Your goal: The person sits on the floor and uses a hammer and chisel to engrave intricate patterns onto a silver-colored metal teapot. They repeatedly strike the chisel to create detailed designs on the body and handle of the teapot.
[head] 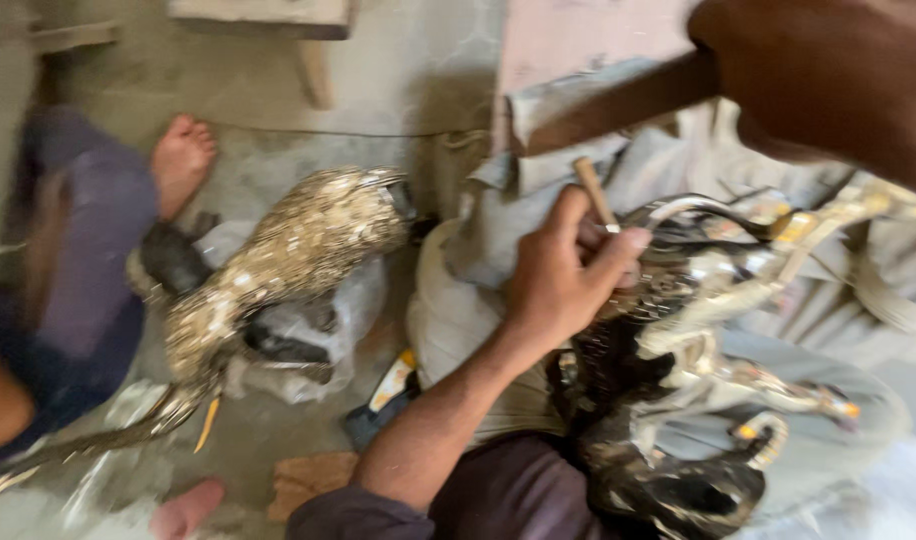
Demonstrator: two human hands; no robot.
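- My left hand (563, 275) pinches a small wooden-handled tool (596, 192) against the silvered metal figurine (698, 330) in my lap.
- My right hand (828, 80) grasps a wooden handle (618, 105) above the figurine.
- Left of the figurine, a peacock-like ornament (298, 250) lies on plastic, on the concrete floor (398, 70).

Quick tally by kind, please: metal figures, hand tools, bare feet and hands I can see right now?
Metal figures: 2, a peacock and a silver-and-black figure
Hand tools: 2, a punch in the left hand, a hammer handle in the right hand
Bare feet: 2
Hands: 2
Total: 8
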